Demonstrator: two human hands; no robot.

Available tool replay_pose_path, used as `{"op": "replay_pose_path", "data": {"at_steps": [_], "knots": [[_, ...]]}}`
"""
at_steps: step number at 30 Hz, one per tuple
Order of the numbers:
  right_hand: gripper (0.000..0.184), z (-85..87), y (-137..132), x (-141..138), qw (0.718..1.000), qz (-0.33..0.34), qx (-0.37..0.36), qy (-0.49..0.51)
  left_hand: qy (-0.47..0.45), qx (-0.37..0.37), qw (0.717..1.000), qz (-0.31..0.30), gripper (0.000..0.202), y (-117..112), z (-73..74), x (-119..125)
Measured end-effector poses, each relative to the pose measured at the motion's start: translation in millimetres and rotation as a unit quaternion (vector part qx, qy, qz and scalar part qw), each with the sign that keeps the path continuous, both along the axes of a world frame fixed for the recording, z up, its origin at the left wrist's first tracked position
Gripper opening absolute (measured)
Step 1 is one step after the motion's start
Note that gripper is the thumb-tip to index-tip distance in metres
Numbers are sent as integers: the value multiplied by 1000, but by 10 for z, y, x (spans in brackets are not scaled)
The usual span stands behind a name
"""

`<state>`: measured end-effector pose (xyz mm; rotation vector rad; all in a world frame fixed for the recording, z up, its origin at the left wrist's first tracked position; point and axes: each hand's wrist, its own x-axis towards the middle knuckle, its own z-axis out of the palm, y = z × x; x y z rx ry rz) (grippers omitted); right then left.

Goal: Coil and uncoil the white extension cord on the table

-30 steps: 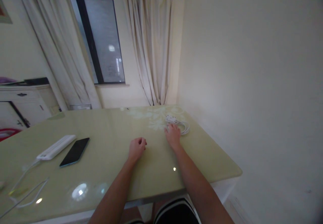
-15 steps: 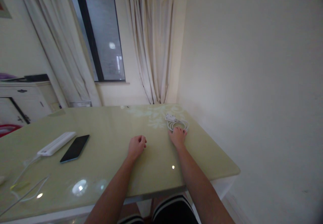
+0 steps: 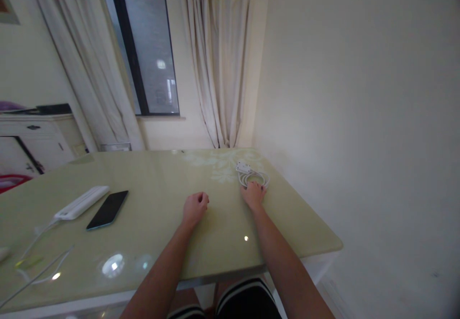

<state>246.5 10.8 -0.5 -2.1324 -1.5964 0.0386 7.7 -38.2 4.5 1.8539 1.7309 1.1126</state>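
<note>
Coiled cable, block, long axis pointing left

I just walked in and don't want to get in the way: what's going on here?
A person sits at a table, with the right hand at the near edge of a coiled white cable; whether the grip has closed is hidden. The cable's white block lies just beyond. The left hand is loosely curled, holding nothing visible. Further left, a dark-screened phone lies beside a long white bar.
</note>
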Motion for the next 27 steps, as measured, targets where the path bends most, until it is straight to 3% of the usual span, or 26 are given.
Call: {"op": "replay_pose_path", "data": {"at_steps": [27], "knots": [[31, -23, -7, -22, 1000, -7, 9, -7, 38, 35, 999, 8, 40, 58, -100, 39]]}}
